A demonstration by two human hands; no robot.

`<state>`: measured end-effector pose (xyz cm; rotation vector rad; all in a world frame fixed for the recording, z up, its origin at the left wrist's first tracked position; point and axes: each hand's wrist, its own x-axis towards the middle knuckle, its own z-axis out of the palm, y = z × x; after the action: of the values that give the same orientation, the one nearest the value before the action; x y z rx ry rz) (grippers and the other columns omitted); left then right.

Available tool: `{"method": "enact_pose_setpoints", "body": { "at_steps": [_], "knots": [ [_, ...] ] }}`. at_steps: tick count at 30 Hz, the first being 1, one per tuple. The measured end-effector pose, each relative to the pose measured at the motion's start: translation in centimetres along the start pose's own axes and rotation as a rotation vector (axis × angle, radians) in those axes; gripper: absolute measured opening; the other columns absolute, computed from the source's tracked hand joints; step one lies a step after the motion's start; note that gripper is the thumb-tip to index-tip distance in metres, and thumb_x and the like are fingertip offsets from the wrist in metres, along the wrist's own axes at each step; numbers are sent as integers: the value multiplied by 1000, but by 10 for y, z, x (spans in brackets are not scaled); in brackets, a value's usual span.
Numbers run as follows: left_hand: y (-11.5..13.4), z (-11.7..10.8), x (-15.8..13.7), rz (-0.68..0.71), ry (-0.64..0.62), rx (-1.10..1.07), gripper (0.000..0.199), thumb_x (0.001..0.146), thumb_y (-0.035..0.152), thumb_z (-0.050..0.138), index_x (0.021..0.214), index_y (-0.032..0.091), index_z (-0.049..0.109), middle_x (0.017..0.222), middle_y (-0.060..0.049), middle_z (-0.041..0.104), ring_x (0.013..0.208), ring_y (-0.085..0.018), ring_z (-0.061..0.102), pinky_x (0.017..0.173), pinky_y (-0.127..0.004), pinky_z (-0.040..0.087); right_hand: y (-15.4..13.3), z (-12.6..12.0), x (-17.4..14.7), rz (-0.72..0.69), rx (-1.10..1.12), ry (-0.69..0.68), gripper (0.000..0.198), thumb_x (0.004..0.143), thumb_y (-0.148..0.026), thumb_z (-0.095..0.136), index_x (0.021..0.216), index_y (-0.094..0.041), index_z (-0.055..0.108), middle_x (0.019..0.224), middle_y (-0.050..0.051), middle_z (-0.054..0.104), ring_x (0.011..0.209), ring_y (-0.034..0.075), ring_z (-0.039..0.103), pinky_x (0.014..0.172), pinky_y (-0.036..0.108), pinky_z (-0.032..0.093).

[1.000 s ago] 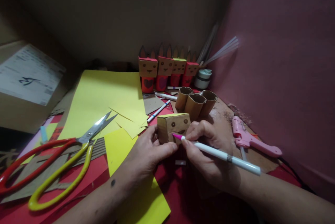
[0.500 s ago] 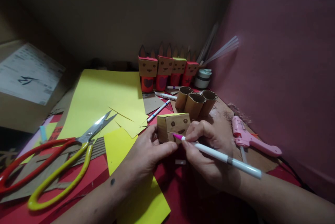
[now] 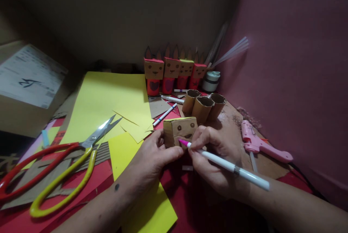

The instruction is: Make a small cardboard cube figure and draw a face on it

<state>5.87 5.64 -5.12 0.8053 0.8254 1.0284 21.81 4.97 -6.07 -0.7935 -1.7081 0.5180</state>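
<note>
A small cardboard box (image 3: 168, 131) with a drawn face, two round eyes and a mouth, is gripped by my left hand (image 3: 160, 153) at its left side and lower edge. My right hand (image 3: 214, 153) is closed around a white marker (image 3: 225, 162) with a pink tip. That tip touches, or nearly touches, the box's front below the left eye. My right fingers hide the box's lower right corner. Just behind the box stand three cardboard tubes (image 3: 202, 109).
Large scissors (image 3: 94, 138) with red and yellow handles lie at left over yellow paper (image 3: 108, 98) and cardboard scraps. Several finished figures (image 3: 154, 69) line the back beside a pale jar (image 3: 211, 80). A pink glue gun (image 3: 263, 147) rests at right; loose markers (image 3: 165, 114) lie mid-table.
The marker has shifted slightly, its tip a little further left on the box's front and its back end lower. The left hand keeps its hold on the box.
</note>
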Motion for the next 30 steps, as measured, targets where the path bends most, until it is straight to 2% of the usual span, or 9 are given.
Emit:
{"method": "enact_pose_setpoints", "body": {
  "at_steps": [9,15,19,26,30],
  "knots": [
    [-2,0,0,2,3,-17,58,61,10,81,117,19,67,114,-9,78,112,-34,70,100,-47,53,-3,0,1,64,-23,-10,15,85,-10,56,79,-23,49,71,-1,53,59,13,51,54,27,42],
    [0,1,-1,3,4,-8,54,64,12,81,116,17,68,114,-11,78,111,-33,70,103,-49,51,-1,-1,0,-6,-5,-28,16,83,-9,56,80,-23,50,72,-2,53,58,11,48,52,26,40],
    [1,1,0,-4,-17,-1,54,63,9,78,115,19,68,112,-9,78,112,-34,70,101,-48,52,-1,0,1,22,-11,-11,17,83,-8,57,80,-23,49,71,-2,52,58,12,48,52,26,40],
    [-2,-1,1,0,12,-3,50,65,17,82,113,18,69,110,-10,78,112,-35,70,106,-53,48,-2,0,0,21,-24,-5,19,82,-8,57,79,-24,48,70,-1,52,57,13,48,51,28,40],
    [-2,0,1,3,22,-13,49,65,17,82,113,18,68,110,-10,78,110,-34,71,103,-52,51,-3,1,2,29,-6,-1,17,83,-9,56,79,-24,48,71,-1,53,59,13,50,53,28,42]
  ]
}}
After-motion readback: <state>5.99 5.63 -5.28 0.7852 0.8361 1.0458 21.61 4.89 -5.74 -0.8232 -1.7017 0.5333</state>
